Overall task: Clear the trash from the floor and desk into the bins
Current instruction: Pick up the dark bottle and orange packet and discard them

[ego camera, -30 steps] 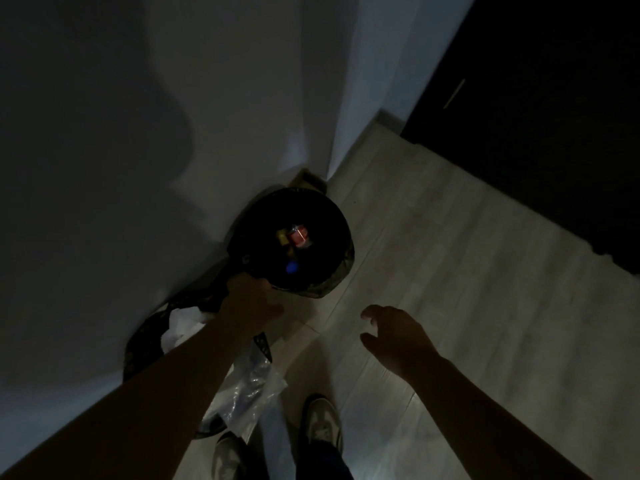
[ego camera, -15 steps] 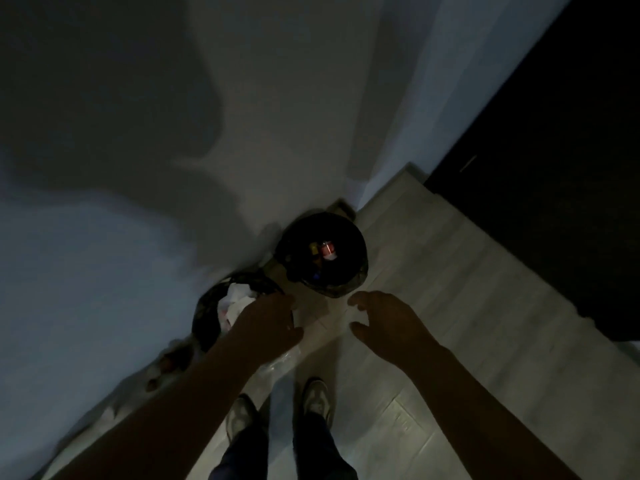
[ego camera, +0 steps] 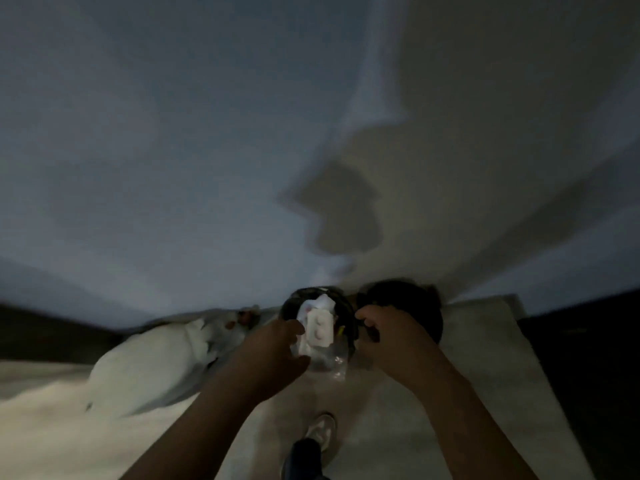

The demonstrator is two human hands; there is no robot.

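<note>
White trash point(ego camera: 318, 329) is sitting in the bin point(ego camera: 291, 306) at the floor's edge by the wall, between both hands and nearer the left hand point(ego camera: 277, 346). The right hand point(ego camera: 389, 336) is curling at the rim. In this blur I cannot tell whether either is gripping.

Shown were 2 bins, namely 1 heaped bin point(ego camera: 290, 306) and 1 dark bin point(ego camera: 410, 295); 2 hands, the left hand point(ego camera: 277, 346) and right hand point(ego camera: 393, 336); 1 white bag point(ego camera: 156, 362); 1 shoe point(ego camera: 322, 430); 1 clear wrapper point(ego camera: 335, 362).

Two bins side by side against wall point(ego camera: 173, 168): left bin point(ego camera: 290, 303) holding trash point(ego camera: 319, 329), right bin point(ego camera: 401, 292) just beside. Bag point(ego camera: 149, 368) on floor point(ego camera: 478, 344) left of both. Shoe point(ego camera: 322, 432) in front.
</note>
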